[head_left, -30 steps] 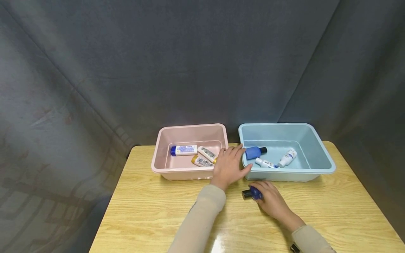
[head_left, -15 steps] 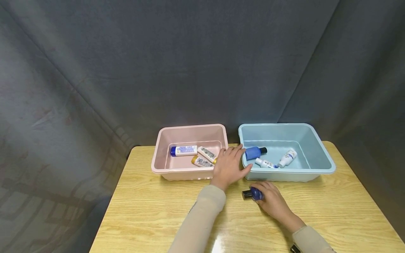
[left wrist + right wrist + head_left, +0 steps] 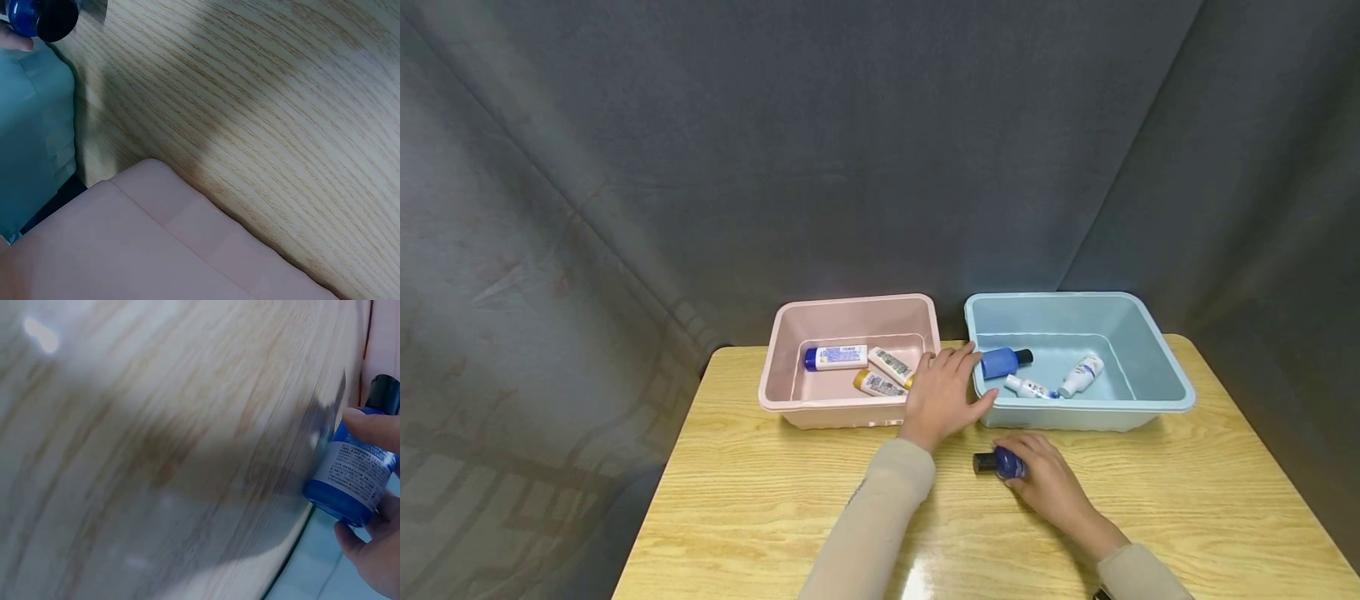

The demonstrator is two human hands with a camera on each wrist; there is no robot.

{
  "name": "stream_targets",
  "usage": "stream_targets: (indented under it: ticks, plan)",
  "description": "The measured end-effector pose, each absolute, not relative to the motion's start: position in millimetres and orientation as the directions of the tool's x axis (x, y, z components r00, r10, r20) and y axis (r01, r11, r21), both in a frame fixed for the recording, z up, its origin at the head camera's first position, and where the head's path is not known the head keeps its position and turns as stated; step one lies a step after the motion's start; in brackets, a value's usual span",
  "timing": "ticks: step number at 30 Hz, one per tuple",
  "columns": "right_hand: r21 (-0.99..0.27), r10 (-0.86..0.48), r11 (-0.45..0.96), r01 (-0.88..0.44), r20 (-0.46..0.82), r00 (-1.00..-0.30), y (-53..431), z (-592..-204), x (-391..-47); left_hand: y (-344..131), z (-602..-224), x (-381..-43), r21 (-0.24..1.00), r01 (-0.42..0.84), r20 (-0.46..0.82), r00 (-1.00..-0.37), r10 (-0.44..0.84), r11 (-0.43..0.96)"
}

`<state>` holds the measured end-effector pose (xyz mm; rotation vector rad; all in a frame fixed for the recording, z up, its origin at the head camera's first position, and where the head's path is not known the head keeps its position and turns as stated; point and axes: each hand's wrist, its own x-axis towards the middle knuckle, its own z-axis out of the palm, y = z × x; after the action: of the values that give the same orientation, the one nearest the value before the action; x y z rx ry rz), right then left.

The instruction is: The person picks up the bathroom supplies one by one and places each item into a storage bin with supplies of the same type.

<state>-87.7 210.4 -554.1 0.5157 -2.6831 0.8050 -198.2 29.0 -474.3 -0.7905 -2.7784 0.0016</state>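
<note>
In the head view my right hand (image 3: pixel 1047 479) grips a dark blue bottle (image 3: pixel 1009 463) with a black cap, just in front of the blue bin. The right wrist view shows thumb and fingers around this bottle (image 3: pixel 353 472), a printed label on its side. My left hand (image 3: pixel 942 396) has its fingers spread over the near corners of both bins, thumb at the blue bin's rim. Inside the blue bin (image 3: pixel 1165 383) lie a blue bottle (image 3: pixel 1000 362) with a black cap, a small white tube (image 3: pixel 1030 387) and a white bottle (image 3: pixel 1082 375).
The pink bin (image 3: pixel 771 367) stands left of the blue one, a narrow gap between them. It holds a white tube (image 3: pixel 838 357) with a blue cap and two yellow-capped tubes (image 3: pixel 891 365). Both sit at the back of the wooden table (image 3: pixel 760 500), before a grey curtain (image 3: pixel 850 167).
The dark blue bottle in my right hand has turned slightly, and the hand has shifted a little. My left hand and both bins stay where they were.
</note>
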Motion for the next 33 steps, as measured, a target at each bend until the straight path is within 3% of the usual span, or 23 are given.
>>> stream_targets:
  ticks: [10,33]
  plan:
    - [-0.494,-0.233,0.78,-0.385,0.341,-0.911,208,-550,-80,29,-476,-199,-0.073,0.521,0.26,-0.813,0.52,0.851]
    - [-0.461,-0.222,0.785,-0.414,0.415,-0.882,216,-537,-68,28,-473,-198,-0.068,0.522,0.253,-0.816,0.521,0.85]
